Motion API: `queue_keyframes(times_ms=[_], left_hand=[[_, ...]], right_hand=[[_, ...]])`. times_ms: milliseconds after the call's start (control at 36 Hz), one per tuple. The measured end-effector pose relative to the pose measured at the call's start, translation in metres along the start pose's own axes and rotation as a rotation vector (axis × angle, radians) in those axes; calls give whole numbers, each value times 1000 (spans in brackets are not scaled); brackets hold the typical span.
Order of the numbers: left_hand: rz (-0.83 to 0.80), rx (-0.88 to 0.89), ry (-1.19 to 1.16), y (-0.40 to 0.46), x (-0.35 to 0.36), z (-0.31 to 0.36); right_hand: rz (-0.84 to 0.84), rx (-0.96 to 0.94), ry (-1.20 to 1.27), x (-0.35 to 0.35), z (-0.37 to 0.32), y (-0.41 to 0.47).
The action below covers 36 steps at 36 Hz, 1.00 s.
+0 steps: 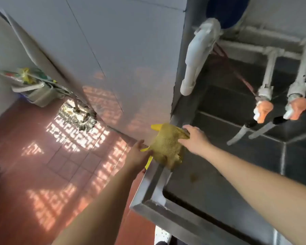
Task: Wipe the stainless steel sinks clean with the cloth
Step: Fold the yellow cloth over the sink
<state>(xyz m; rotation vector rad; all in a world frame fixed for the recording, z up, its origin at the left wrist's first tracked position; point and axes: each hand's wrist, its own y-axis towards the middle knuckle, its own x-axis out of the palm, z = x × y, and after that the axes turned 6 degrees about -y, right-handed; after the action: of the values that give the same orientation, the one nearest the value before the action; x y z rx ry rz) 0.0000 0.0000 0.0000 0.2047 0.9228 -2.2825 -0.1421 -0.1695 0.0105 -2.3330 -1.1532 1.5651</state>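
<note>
Now both hands meet at the yellow mesh cloth [166, 147], which lies draped over the left rim of the steel sink [148, 184] — between them. Left hand [140, 154] grips the cloth's near-left edge, fingers curled into it; right hand [194, 138] pinches its far-right edge. Beyond the right hand hang two orange-handled taps [279, 108] — beyond the left, a mop [78, 117] on the red floor.

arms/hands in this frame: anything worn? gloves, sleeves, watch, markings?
Nothing worn that shows. Left hand and right hand are bare, no gloves, no rings visible on the fingers. Both forearms are bare up to the frame edge: no sleeves, watch, bands or markings in view. Motion blur is slight, so fine detail could be missed.
</note>
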Motion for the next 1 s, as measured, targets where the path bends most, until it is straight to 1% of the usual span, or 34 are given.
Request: queue_keyframes(times_ms=[83, 139, 194, 278, 389, 472, 556, 667, 722, 778, 889, 1000], left_hand=[[-28, 14, -48, 15, 6, 6], [-34, -20, -122, 26, 11, 10], [-41, -32, -148, 35, 17, 13], [-56, -23, -81, 42, 25, 15], [-40, 7, -38, 45, 27, 19], [-27, 58, -13, 47, 25, 22], [-59, 62, -26, 44, 22, 27], [-173, 59, -70, 30, 15, 36], [-225, 66, -92, 18, 9, 41], [-279, 63, -172, 3, 2, 45], [-425, 55, -309, -37, -16, 57], [-667, 82, -420, -79, -32, 66]], right_hand=[[1, 16, -61, -1, -1, 13], [30, 22, -176, 0, 0, 16], [60, 15, -260, 4, 4, 18], [132, -10, -277, 9, 10, 20], [289, -102, -208, 18, 17, 18], [298, -98, -109, 21, 21, 17], [288, -51, 39, 18, 23, 14], [286, 3, 241, 10, 26, 5], [255, -9, 397, 3, 26, -6], [230, -50, 499, -7, 25, -21], [158, -138, 632, -37, 21, -63], [44, -207, 749, -75, 16, -118]])
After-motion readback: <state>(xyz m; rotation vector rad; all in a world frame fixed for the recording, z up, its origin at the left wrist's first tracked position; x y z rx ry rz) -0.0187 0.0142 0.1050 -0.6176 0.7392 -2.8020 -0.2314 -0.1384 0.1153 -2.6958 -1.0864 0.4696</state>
